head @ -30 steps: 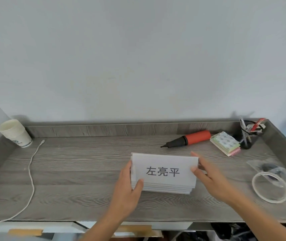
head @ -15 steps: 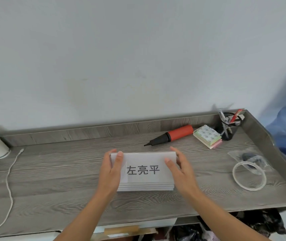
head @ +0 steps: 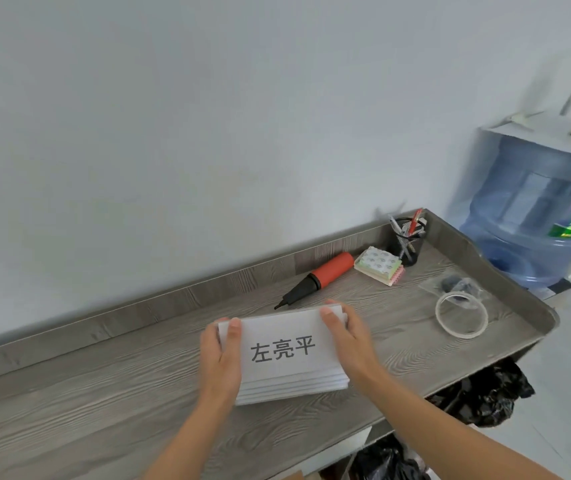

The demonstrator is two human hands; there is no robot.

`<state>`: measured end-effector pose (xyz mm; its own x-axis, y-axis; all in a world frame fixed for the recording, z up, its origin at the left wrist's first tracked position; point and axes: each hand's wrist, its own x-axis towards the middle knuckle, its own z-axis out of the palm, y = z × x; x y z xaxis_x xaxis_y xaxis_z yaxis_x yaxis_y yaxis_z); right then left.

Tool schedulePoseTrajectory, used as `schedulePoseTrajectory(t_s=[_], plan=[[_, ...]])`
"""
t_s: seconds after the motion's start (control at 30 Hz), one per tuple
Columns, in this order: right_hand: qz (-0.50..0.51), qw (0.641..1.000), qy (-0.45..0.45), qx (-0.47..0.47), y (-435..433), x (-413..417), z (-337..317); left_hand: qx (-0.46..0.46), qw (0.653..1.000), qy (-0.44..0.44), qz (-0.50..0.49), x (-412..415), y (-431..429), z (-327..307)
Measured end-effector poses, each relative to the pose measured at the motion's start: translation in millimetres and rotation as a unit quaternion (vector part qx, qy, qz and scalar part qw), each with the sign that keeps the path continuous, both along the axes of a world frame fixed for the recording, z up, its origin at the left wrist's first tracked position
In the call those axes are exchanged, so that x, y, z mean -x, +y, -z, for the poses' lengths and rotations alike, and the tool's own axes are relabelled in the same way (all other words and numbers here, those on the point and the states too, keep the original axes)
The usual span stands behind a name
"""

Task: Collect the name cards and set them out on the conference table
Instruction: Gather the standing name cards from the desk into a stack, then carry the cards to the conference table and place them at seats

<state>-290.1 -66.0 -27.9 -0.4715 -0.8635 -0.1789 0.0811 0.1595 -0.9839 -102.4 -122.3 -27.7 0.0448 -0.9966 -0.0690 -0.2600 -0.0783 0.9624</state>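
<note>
The step in hand looks like gathering the stack for carrying. To do it well, squeeze evenly from both ends so the loose cards do not fan or slip. Square the stepped near edges before moving off, and lift the stack level rather than by one corner. Take care, too, that the far edge does not nudge the pump (head: 318,278) on the way up.

The left hand (head: 220,358) grips the left end of the cards (head: 284,355). Its thumb lies flat on the top face near the far corner, and its fingers are hidden past the end. The cards are a white stack with three printed characters on top. They sit just nearer the person than the pump, on the grey desk (head: 86,393). Whether they rest on the desk or are slightly raised, I cannot tell.

The right hand (head: 350,336) holds the right end. Its fingertips curl over the far corner, closest to the pump's tip, and the palm lies along the short edge. Both forearms reach in from below, converging on the stack.

Right of the pump lies a tape ring (head: 461,315), well apart from the cards.
</note>
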Motion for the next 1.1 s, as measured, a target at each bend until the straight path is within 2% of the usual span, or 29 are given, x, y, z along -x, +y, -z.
schedulePoseTrajectory(t_s=[0.13, 0.3, 0.57, 0.7, 0.87, 1.1], plan=[[0.064, 0.998, 0.001, 0.003, 17.4, -16.7, -12.2, 0.016, 0.999, 0.025, 0.028, -5.5, 3.5, -5.4], [0.147, 0.988, 0.038, 0.005, 74.0, -15.5, -31.8, 0.060, 0.989, 0.021, 0.137, 5.2, 30.0, -30.3], [0.297, 0.954, 0.026, -0.033, 221.0, -2.6, -31.1, 0.012, 0.936, -0.006, 0.351, 59.7, 120.1, -36.7], [0.396, 0.916, 0.008, -0.058, 314.0, 0.2, -16.3, -0.014, 0.902, -0.010, 0.431, 98.4, 190.0, -24.7], [0.508, 0.857, -0.035, -0.081, 449.6, 2.1, -4.6, -0.050, 0.833, -0.025, 0.551, 153.7, 309.5, -13.2], [0.645, 0.755, -0.074, -0.096, 626.7, -6.7, 10.5, -0.076, 0.732, -0.061, 0.674, 211.8, 486.6, 7.7]])
